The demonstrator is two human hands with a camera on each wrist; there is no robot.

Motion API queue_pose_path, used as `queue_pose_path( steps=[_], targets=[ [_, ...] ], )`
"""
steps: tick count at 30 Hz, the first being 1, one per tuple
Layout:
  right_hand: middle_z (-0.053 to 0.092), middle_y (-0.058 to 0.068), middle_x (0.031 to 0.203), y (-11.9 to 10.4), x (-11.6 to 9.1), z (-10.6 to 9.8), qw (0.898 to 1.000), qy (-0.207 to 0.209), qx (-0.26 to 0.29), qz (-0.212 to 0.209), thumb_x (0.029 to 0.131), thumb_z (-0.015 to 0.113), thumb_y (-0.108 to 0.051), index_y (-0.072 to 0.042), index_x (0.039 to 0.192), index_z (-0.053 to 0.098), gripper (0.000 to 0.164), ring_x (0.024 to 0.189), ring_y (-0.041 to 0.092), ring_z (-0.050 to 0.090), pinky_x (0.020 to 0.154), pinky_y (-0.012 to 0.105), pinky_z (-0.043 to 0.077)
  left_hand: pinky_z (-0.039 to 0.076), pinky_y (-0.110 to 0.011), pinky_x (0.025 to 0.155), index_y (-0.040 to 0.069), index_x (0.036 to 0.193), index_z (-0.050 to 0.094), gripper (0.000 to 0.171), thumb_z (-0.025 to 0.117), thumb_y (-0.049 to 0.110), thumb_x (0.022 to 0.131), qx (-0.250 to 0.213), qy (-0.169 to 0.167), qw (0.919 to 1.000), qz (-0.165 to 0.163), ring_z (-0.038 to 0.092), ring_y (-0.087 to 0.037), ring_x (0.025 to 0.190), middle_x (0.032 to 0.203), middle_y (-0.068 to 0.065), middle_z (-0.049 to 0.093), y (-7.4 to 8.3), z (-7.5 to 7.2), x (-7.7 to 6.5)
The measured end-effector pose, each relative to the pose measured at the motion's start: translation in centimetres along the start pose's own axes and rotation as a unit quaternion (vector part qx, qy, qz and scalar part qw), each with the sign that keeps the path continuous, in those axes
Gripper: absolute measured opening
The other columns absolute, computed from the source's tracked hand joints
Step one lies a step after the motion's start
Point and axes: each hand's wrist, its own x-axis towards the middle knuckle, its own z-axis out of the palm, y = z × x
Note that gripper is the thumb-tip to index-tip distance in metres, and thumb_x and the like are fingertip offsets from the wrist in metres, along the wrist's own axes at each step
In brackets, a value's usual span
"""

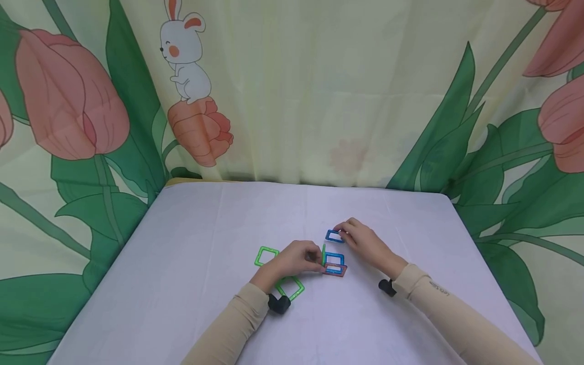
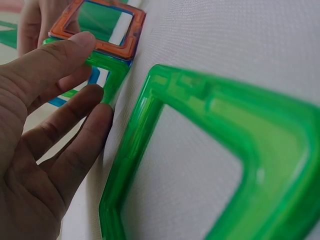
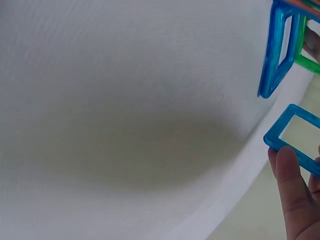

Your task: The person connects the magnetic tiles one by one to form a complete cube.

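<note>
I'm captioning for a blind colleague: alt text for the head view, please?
Left hand grips an upright green frame tile against a blue tile and an orange tile; right hand holds another blue tile. Two more green tiles lie on the white tablecloth.

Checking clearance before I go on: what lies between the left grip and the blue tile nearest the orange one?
The green tile, seen edge-on, stands between the left grip and that blue tile; the head view shows it.
</note>
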Motion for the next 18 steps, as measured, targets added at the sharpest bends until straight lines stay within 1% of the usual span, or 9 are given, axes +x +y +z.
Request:
queue_pose_path(
  steps=[9, 18],
  targets=[
    [0.056, -0.006, 0.1, -0.42, -0.38, -0.02, 1.0, -0.007, -0.007, -0.019, 0.098, 0.054, -0.016, -0.019, 0.113, 0.064, 0.019, 0.085, 0.005, 0.055, 0.075, 0.026, 0.051, 0.047, -0.02, 0.071, 0.028, 0.077, 0.065, 0.016, 0.078, 0.037, 0.078, 0.009, -0.003, 1.0, -0.001, 0.055, -0.003, 0.077, 0.08, 0.016, 0.061, 0.03, 0.01, 0.14],
    [0.056, -0.005, 0.102, -0.88, -0.62, -0.07, 1.0, -0.017, -0.008, -0.019, 0.097, 0.055, -0.016, -0.019, 0.112, 0.065, 0.018, 0.089, 0.006, 0.056, 0.08, 0.028, 0.052, 0.047, -0.02, 0.072, 0.027, 0.077, 0.065, 0.017, 0.079, 0.037, 0.077, 0.005, -0.002, 1.0, -0.004, 0.055, -0.003, 0.077, 0.081, 0.016, 0.061, -0.07, 0.01, 0.17]
  ],
)
